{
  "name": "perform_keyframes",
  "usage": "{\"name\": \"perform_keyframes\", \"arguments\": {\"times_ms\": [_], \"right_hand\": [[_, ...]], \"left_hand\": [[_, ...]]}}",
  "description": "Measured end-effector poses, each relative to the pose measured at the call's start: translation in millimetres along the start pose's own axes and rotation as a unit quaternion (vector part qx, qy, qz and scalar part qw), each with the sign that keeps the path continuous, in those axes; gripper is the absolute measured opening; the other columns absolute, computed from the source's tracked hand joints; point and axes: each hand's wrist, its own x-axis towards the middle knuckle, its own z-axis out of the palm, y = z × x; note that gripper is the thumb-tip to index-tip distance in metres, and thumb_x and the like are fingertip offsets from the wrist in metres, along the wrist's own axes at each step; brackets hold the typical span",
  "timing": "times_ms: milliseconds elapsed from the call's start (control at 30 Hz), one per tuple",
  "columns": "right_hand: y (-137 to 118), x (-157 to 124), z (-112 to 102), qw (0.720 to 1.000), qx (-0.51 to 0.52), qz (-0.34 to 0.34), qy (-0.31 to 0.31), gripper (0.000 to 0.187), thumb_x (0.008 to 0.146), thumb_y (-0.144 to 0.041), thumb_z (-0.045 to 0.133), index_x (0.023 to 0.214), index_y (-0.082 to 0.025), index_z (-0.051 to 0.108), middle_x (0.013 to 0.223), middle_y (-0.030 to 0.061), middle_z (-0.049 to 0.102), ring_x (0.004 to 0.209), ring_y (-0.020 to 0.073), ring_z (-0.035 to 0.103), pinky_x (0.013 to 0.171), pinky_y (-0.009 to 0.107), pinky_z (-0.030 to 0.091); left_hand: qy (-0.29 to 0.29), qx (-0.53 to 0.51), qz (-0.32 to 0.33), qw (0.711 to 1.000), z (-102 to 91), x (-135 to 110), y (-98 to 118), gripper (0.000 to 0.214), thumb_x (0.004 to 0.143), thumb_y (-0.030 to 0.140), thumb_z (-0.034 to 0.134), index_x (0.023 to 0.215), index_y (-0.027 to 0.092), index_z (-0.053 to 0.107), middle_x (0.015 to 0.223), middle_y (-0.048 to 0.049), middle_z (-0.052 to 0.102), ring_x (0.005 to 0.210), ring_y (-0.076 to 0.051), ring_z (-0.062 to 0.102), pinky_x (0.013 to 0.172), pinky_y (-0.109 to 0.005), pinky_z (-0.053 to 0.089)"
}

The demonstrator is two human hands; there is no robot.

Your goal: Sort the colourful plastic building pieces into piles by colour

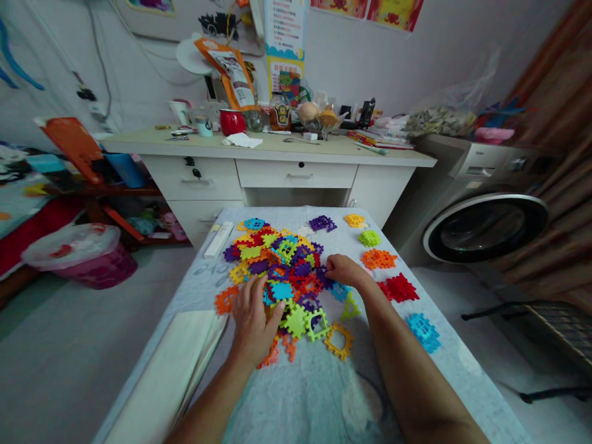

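A heap of toothed plastic building pieces (pixel 282 290) in several colours lies on the cloth-covered table. My left hand (pixel 254 308) rests at the heap's near left side, fingers and thumb spread, beside a light-blue piece (pixel 281 290). On the heap's right edge, my right hand (pixel 345 270) has its fingers curled closed at a purple building piece (pixel 325 279); the fingertips are partly hidden. Sorted groups run down the right side: purple pieces (pixel 322 223), yellow pieces (pixel 354 220), green pieces (pixel 369 238), orange pieces (pixel 378 259), red pieces (pixel 399 288) and blue pieces (pixel 423 332).
A folded white cloth (pixel 161 376) and a long white box (pixel 219 240) lie along the table's left side. Beyond stands a white desk (pixel 296 175) with jars and cups. A washing machine (pixel 481 203) is at right, a pink bin (pixel 92 259) at left.
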Motion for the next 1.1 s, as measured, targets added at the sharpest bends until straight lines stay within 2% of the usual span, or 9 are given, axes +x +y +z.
{"name": "perform_keyframes", "arguments": {"times_ms": [167,300,400,500,600,700,900,967,1100], "right_hand": [[2,2,0,0.999,0.050,-0.001,0.012,0.018,0.076,-0.007,0.055,0.086,-0.016,0.066,0.082,0.0021,0.066,0.072,0.0120,0.054,0.061,0.021,0.033],[3,3,0,0.999,0.043,-0.006,0.002,0.016,0.073,-0.006,0.056,0.079,-0.017,0.066,0.079,0.0017,0.066,0.071,0.0122,0.054,0.061,0.021,0.034],[8,4,1,0.998,0.065,-0.016,0.004,0.013,0.071,-0.008,0.057,0.076,-0.017,0.066,0.076,0.0010,0.066,0.069,0.0123,0.055,0.060,0.021,0.036],[20,8,1,0.992,0.122,-0.019,0.032,0.012,0.068,-0.008,0.059,0.075,-0.017,0.064,0.074,-0.0002,0.064,0.068,0.0117,0.056,0.060,0.020,0.038],[33,12,0,0.976,0.210,0.009,0.056,0.011,0.068,-0.008,0.058,0.074,-0.017,0.060,0.066,-0.0028,0.059,0.058,0.0099,0.054,0.053,0.020,0.037],[43,17,-3,0.950,0.304,0.040,0.062,0.011,0.068,-0.009,0.056,0.074,-0.018,0.057,0.057,-0.0061,0.052,0.047,0.0079,0.047,0.046,0.019,0.033],[45,30,-19,0.906,0.402,0.063,0.115,0.010,0.065,-0.010,0.057,0.072,-0.018,0.055,0.052,-0.0076,0.048,0.043,0.0065,0.041,0.041,0.019,0.028],[42,31,-26,0.895,0.430,0.056,0.108,0.011,0.064,-0.011,0.057,0.072,-0.018,0.056,0.052,-0.0072,0.048,0.043,0.0065,0.041,0.041,0.019,0.029],[36,24,-35,0.884,0.464,0.013,0.049,0.015,0.064,-0.015,0.059,0.079,-0.017,0.063,0.055,-0.0055,0.052,0.045,0.0074,0.042,0.043,0.020,0.031]], "left_hand": [[-0.003,-0.006,0.003,1.000,-0.2,1,1,0.057,0.090,0.041,0.053,0.140,0.022,0.036,0.141,-0.0140,0.043,0.134,-0.030,0.039,0.112,-0.054,0.032],[-0.001,-0.002,0.001,1.000,-0.4,2,1,0.058,0.089,0.043,0.053,0.141,0.022,0.036,0.141,-0.0150,0.044,0.134,-0.031,0.039,0.111,-0.053,0.032],[0.007,0.014,-0.021,1.000,-0.3,1,2,0.065,0.088,0.045,0.054,0.145,0.021,0.030,0.139,-0.0158,0.048,0.134,-0.032,0.041,0.111,-0.057,0.028],[0.017,0.039,-0.056,0.998,-0.9,1,5,0.073,0.088,0.048,0.053,0.148,0.019,0.025,0.138,-0.0182,0.049,0.133,-0.035,0.041,0.111,-0.061,0.024],[0.013,0.065,-0.071,0.995,-1.3,1,6,0.074,0.088,0.052,0.051,0.148,0.016,0.026,0.139,-0.0204,0.048,0.132,-0.036,0.041,0.109,-0.062,0.024],[0.001,0.085,-0.058,0.995,-0.7,1,4,0.071,0.088,0.052,0.050,0.145,0.014,0.031,0.139,-0.0218,0.048,0.131,-0.036,0.041,0.108,-0.062,0.027],[0.013,0.080,-0.037,0.996,2.1,1,0,0.068,0.088,0.052,0.050,0.144,0.016,0.034,0.137,-0.0195,0.050,0.130,-0.036,0.042,0.107,-0.060,0.028],[0.014,0.077,-0.039,0.996,2.3,1,0,0.067,0.089,0.051,0.050,0.144,0.017,0.034,0.139,-0.0191,0.049,0.130,-0.036,0.042,0.108,-0.060,0.027],[0.018,0.071,-0.038,0.997,-0.2,2,2,0.069,0.088,0.050,0.051,0.145,0.017,0.032,0.141,-0.0194,0.046,0.131,-0.036,0.041,0.108,-0.060,0.027]]}}
